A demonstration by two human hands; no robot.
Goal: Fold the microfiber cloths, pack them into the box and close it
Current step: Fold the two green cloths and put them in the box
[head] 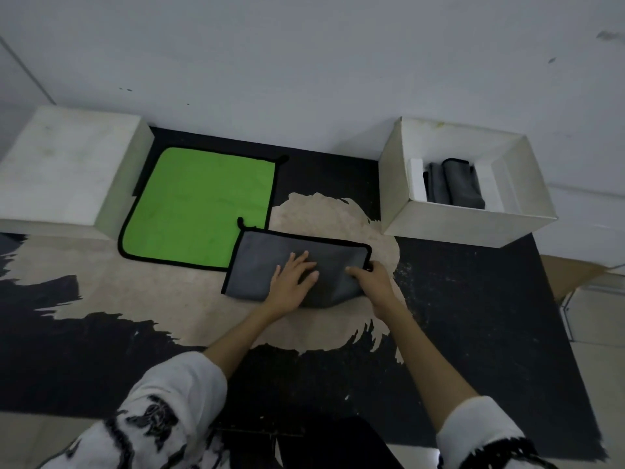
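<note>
**Grey cloth mid-fold, green one waiting**

The step in hand looks like the folding of the grey cloth [270, 262], which lies on the worn black-and-tan mat [473, 316] just left of the open box [466, 225] and nearer the person than it. The cloth seems already doubled once, and its near right corner bulges up off the mat.

The left hand [292, 282] lies flat on the middle of the grey cloth, fingers straight and spread, pressing it down. The right hand [368, 277] pinches the cloth's right edge, thumb and fingers curled over the black trim, on the side facing the box. Both forearms reach forward from white patterned sleeves [176, 401], the hands close together but not touching.

The next move probably calls for carrying that pinched edge leftward over the pressing hand, away from the box, keeping the trim lined up so the fold comes out narrow enough to fit.

Inside the box, dark folded cloths [456, 184] already stand packed. The green cloth [199, 204] lies spread flat, well left of the box, touching the grey one's far left corner. A white lid-like box [67, 164] sits farther left still.
</note>
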